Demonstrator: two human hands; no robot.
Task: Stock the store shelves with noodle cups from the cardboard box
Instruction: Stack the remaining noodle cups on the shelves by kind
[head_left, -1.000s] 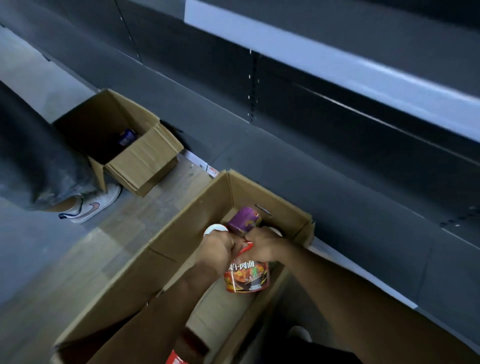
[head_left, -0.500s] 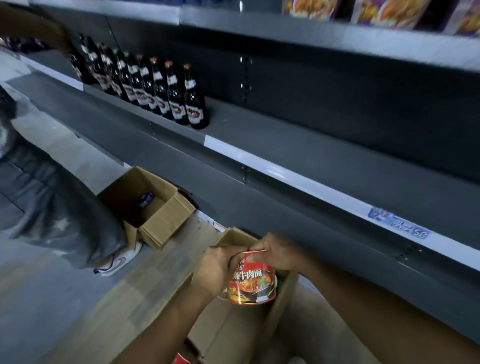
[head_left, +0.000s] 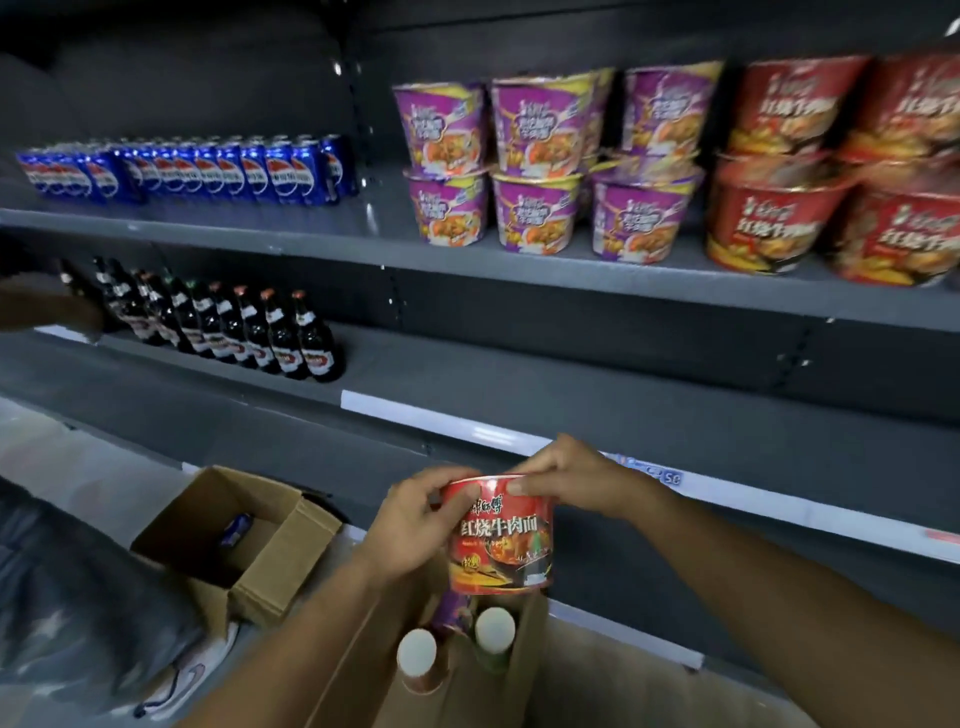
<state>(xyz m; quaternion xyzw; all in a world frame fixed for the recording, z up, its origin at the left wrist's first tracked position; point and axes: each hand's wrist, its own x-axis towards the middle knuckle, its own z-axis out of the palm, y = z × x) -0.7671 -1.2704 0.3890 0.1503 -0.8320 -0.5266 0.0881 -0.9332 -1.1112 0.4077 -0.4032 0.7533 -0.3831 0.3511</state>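
Observation:
A red noodle cup (head_left: 501, 540) is held upright in front of the lower shelf, above the cardboard box (head_left: 524, 654). My left hand (head_left: 415, 519) grips its left side and rim. My right hand (head_left: 566, 480) pinches the rim from the right. Inside the box below I see a purple cup (head_left: 453, 613) and two white-topped items (head_left: 417, 653). On the upper shelf (head_left: 519, 270) stand stacked purple noodle cups (head_left: 530, 166) and stacked red noodle cups (head_left: 810, 171).
Blue soda cans (head_left: 197, 169) line the upper shelf at left. Dark bottles (head_left: 234, 325) stand on the middle shelf (head_left: 571, 384), whose right part is bare. A second open carton (head_left: 244, 540) sits on the floor at left, beside another person's leg and shoe (head_left: 176, 675).
Both hands lifted the red cup out of the box and upward. My view tilted up from the floor to the shelves, bringing the stocked noodle cups into sight.

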